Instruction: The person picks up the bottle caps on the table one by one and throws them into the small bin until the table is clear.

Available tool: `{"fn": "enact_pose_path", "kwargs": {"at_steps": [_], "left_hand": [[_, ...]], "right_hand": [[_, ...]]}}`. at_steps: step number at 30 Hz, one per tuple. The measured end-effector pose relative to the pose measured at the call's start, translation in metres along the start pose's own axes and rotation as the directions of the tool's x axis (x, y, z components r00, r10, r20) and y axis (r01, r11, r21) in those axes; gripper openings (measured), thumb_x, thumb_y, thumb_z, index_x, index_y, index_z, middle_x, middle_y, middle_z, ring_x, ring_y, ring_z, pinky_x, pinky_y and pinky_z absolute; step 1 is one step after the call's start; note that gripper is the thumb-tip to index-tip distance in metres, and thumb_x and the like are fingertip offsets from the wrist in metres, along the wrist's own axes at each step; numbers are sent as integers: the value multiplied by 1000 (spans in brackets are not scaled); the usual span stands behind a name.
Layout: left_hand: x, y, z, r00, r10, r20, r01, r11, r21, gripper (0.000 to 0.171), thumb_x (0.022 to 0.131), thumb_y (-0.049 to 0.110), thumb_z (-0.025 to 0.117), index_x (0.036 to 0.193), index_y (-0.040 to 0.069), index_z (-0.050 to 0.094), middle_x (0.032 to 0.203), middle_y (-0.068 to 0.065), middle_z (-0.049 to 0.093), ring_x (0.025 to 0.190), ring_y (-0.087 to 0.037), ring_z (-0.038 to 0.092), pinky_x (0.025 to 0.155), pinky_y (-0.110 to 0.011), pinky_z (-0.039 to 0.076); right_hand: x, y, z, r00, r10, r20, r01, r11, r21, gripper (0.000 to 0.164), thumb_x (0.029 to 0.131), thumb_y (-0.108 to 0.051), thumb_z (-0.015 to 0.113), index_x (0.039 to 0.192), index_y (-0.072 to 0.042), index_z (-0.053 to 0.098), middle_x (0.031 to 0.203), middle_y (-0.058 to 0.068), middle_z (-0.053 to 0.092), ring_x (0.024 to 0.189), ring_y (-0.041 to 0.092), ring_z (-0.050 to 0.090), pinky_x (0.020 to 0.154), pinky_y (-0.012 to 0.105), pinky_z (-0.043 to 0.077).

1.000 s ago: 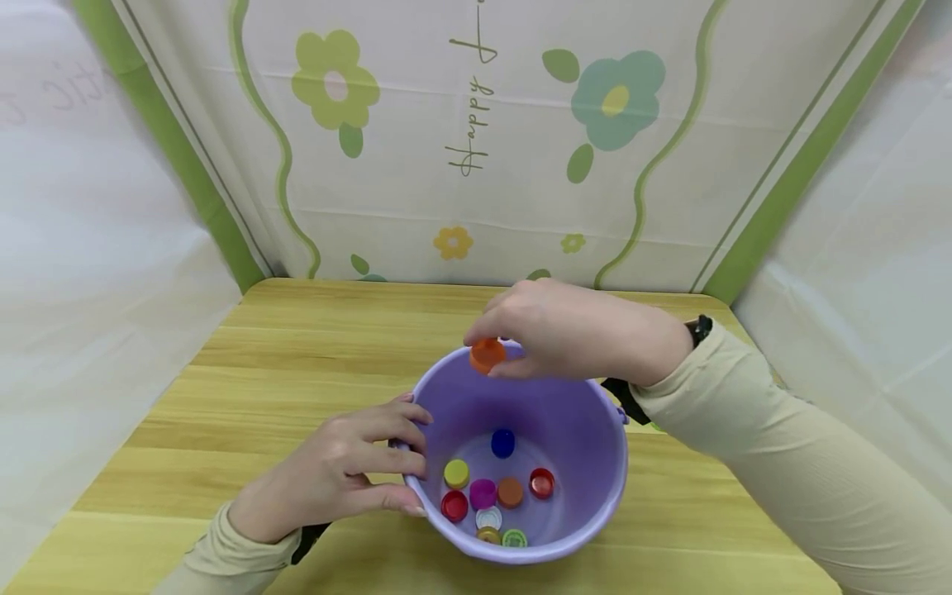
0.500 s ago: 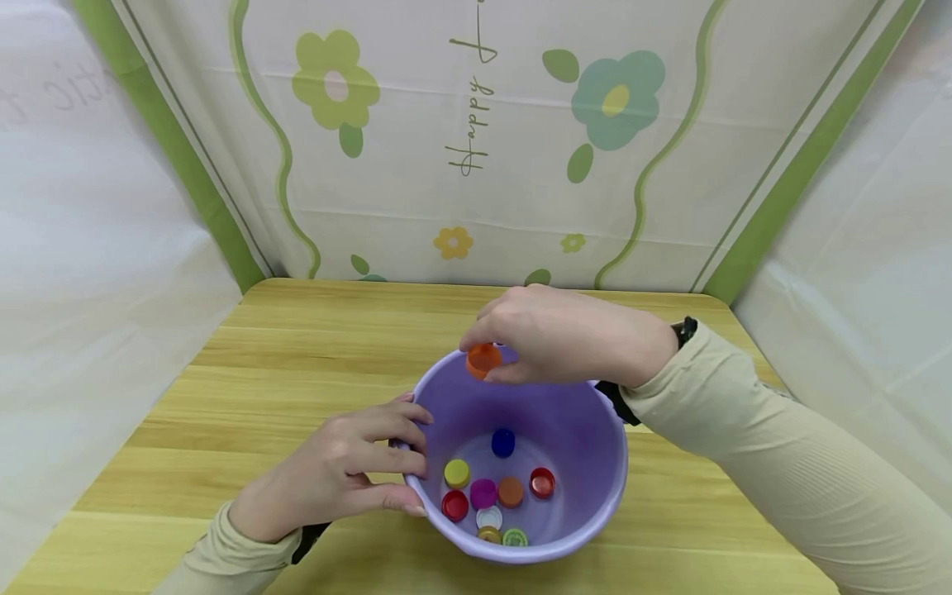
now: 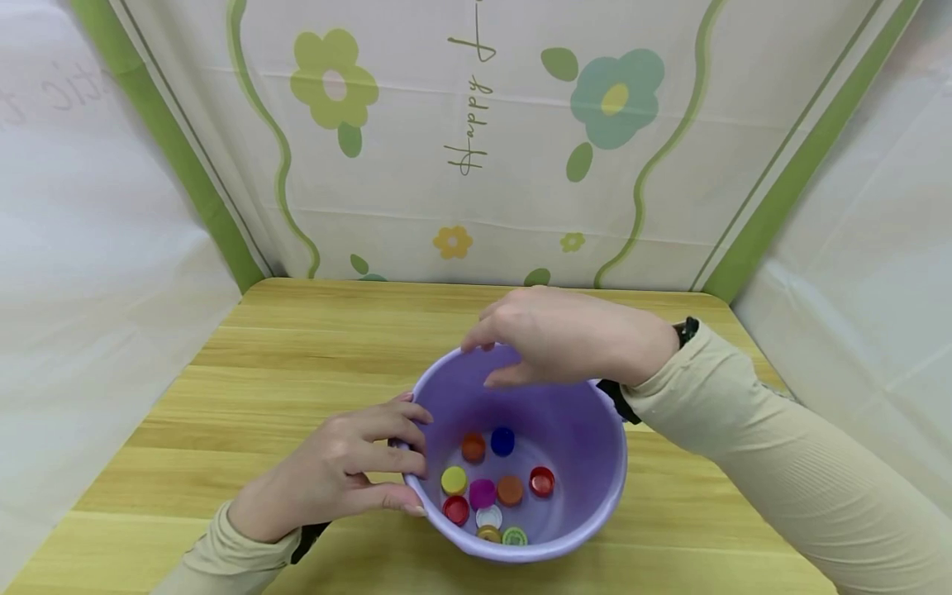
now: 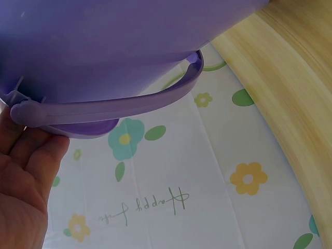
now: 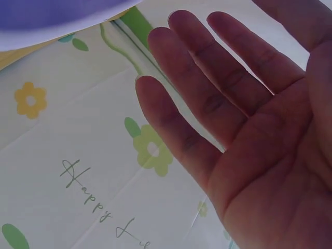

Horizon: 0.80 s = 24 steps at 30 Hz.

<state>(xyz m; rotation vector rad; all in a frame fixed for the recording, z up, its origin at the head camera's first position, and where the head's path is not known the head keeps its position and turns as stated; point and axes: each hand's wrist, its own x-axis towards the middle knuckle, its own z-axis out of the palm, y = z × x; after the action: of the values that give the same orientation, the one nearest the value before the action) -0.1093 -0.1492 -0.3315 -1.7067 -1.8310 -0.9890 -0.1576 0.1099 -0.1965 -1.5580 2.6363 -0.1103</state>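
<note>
A purple bucket [image 3: 576, 413] stands on the table with several bottle caps on its floor. My left hand [image 3: 338, 467] holds its left rim, fingers hooked over the edge. In the left wrist view, the bucket's handle [image 4: 129, 105] hangs down beside that hand. Over the far part of the rim is my right hand [image 3: 561, 335], its fingers loosely spread and nothing between them; the right wrist view shows a bare palm [image 5: 259, 171]. An orange cap [image 3: 473, 447] lies beside a blue cap [image 3: 502, 441]. Nearer me are a yellow cap [image 3: 454, 480], a magenta cap [image 3: 483, 493] and two red ones.
The bucket is on a wood-grain table [image 3: 312, 355]. Behind it rises a white curtain [image 3: 416, 190] printed with flowers, and white cloth walls [image 3: 97, 248] flank both sides. A white cap [image 3: 488, 517] and a green cap [image 3: 515, 537] sit by the bucket's near wall.
My right hand has let go of the orange cap, which dropped into the bucket. The yellow cap and a red cap beside it have shifted slightly nearer me. My left hand stays on the rim.
</note>
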Motion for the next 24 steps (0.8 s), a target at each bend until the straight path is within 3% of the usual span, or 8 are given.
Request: {"fn": "enact_pose_path", "kwargs": {"at_steps": [7, 15, 19, 24], "left_hand": [[0, 0, 0, 1000, 0, -1, 0, 1000, 1, 23, 91, 33, 72, 94, 10, 71, 101, -5, 65, 108, -32, 62, 108, -49, 43], [-1, 0, 1, 1000, -3, -3, 3, 1000, 8, 23, 90, 33, 72, 94, 10, 71, 100, -5, 65, 108, -33, 62, 109, -49, 42], [-1, 0, 1, 1000, -3, -2, 3, 1000, 4, 23, 90, 33, 72, 94, 10, 72, 100, -5, 65, 108, -33, 62, 109, -49, 41], [-1, -1, 1, 1000, 6, -3, -6, 1000, 2, 23, 90, 32, 72, 95, 10, 71, 101, -6, 65, 108, -33, 62, 110, -49, 40]], "right_hand": [[-15, 19, 2, 995, 43, -86, -41, 999, 27, 34, 89, -25, 78, 119, -12, 71, 106, -2, 70, 94, 14, 65, 81, 34, 57], [-59, 63, 21, 963, 113, -244, -92, 991, 93, 31, 86, -16, 80, 116, -10, 72, 107, -1, 70, 91, 13, 67, 80, 34, 58], [-88, 86, 36, 945, 198, -260, -171, 978, 123, 30, 86, -14, 79, 115, -10, 72, 106, -2, 71, 90, 14, 68, 77, 35, 59], [-125, 117, 67, 912, 346, -220, -309, 933, 186, 30, 86, -17, 80, 115, -13, 73, 107, -3, 71, 91, 16, 68, 76, 37, 60]]}}
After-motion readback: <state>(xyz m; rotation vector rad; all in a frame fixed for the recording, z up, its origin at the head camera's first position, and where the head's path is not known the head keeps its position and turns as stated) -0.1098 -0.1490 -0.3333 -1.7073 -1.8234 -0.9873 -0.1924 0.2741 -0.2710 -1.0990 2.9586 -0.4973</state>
